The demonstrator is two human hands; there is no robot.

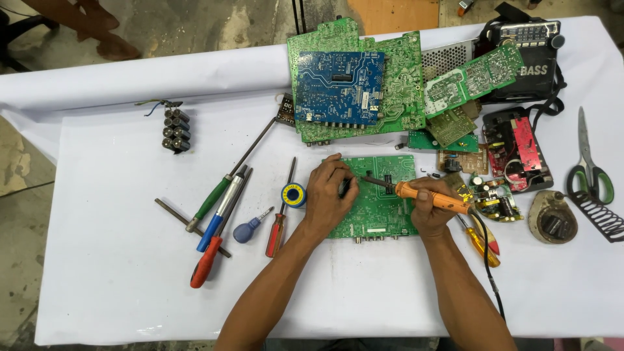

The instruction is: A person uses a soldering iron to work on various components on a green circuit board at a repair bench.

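Note:
A green circuit board (383,218) lies flat on the white sheet in front of me. My left hand (329,195) rests on its left edge, fingers curled around a small dark object that I cannot make out. My right hand (430,209) grips the orange handle of a soldering iron (422,194). Its metal tip points left and touches the board near the upper middle. The iron's black cord (489,260) runs down past my right forearm.
Left of the board lie several screwdrivers (218,208) and a small solder spool (293,194). A battery pack (175,130) sits far left. More circuit boards (357,81) pile up behind, with a black radio (526,58), scissors (588,162) and an iron stand (552,221) at right.

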